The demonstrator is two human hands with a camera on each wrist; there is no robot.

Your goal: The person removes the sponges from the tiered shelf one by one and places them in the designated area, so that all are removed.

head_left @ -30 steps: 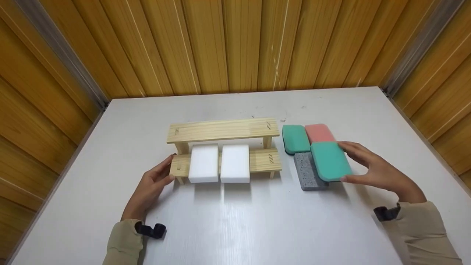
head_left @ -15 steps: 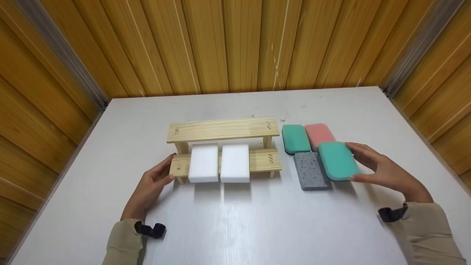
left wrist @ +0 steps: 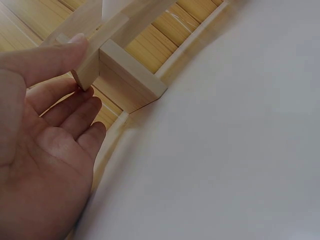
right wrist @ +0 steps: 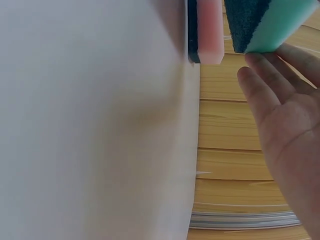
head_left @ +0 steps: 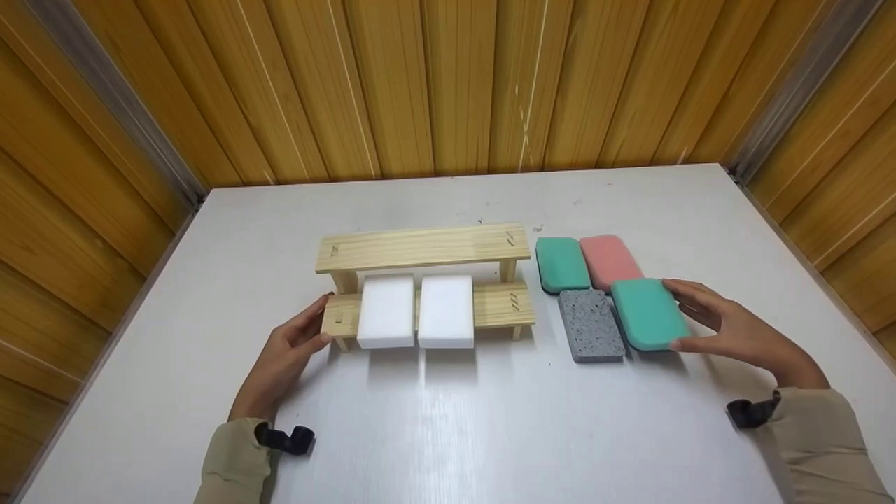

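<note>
My right hand [head_left: 745, 343] pinches a green sponge [head_left: 651, 314] between thumb and fingers at its right side. The right wrist view shows that sponge's dark scouring underside [right wrist: 245, 22] apart from the table. To its left lies a grey pumice-like block [head_left: 592, 326]; behind are a pink sponge [head_left: 610, 260] and a second green sponge [head_left: 563, 264]. My left hand [head_left: 280, 357] grips the left end of the lower board [head_left: 500, 306] of a two-step wooden rack. Two white sponge blocks [head_left: 387, 310] lie side by side across that board. The upper board [head_left: 423, 248] carries nothing.
Rack and sponges stand on a white table [head_left: 448, 434]. Wood-patterned panel walls [head_left: 462, 84] close in the back and both sides. A rack leg [left wrist: 130, 80] meets the table near my left fingers.
My right hand has carried the green sponge to the right and slightly nearer, uncovering the grey block it partly overlapped. My left hand and the rack have stayed in place.
</note>
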